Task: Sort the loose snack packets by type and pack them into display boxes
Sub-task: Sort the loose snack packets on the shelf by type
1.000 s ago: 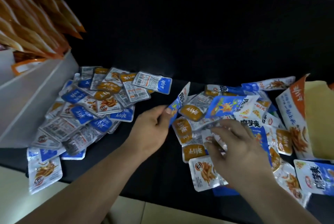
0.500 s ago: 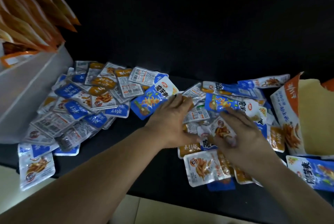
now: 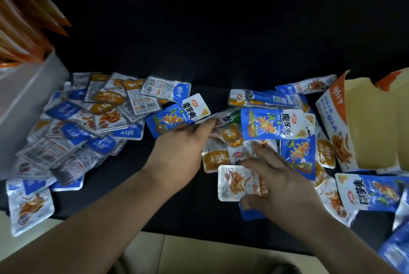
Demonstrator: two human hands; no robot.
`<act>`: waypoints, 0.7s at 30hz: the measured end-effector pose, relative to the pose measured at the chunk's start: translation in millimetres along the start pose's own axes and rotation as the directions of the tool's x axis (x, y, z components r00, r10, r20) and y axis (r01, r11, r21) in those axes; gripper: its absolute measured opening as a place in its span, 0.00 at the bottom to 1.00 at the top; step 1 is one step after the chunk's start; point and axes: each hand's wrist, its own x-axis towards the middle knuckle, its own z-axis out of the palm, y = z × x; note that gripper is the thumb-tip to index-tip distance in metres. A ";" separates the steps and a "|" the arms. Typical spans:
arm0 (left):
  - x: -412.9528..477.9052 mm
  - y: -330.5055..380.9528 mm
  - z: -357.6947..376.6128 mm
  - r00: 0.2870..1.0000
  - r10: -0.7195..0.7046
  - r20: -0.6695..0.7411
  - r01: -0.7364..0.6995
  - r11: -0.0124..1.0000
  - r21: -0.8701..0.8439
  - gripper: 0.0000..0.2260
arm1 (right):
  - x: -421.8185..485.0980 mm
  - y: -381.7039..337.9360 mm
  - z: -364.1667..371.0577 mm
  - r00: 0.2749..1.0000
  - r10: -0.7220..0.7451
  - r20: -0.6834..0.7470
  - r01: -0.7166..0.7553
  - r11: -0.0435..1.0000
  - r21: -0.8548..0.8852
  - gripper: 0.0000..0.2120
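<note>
Two heaps of small snack packets lie on a black surface. The left heap point(image 3: 88, 123) holds silver packets with blue or orange labels. The right heap point(image 3: 265, 132) mixes those with larger blue packets. One large blue packet point(image 3: 177, 114) lies between the heaps. My left hand point(image 3: 183, 147) lies flat with straight fingers, its fingertips on packets at the right heap's left edge. My right hand point(image 3: 281, 176) lies spread over the right heap, fingers on a small silver packet point(image 3: 236, 183) and its neighbours. An open orange-and-white display box point(image 3: 340, 127) stands at the right.
A white box point(image 3: 24, 105) with orange packets point(image 3: 24, 21) standing upright in it sits at the far left. More blue packets point(image 3: 371, 194) lie at the right front edge. A pale tiled floor point(image 3: 177, 251) shows below the surface's front edge.
My left hand let go of the large blue packet, which now lies between the heaps, and moved right onto the right heap. My right hand shifted slightly over that heap.
</note>
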 end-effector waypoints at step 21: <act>-33.8 13.6 -45.1 0.709 -0.451 0.543 0.535 -0.158 -0.830 0.14 | 58.5 -121.9 -7.5 0.867 0.482 -0.127 0.015 0.229 0.973 0.20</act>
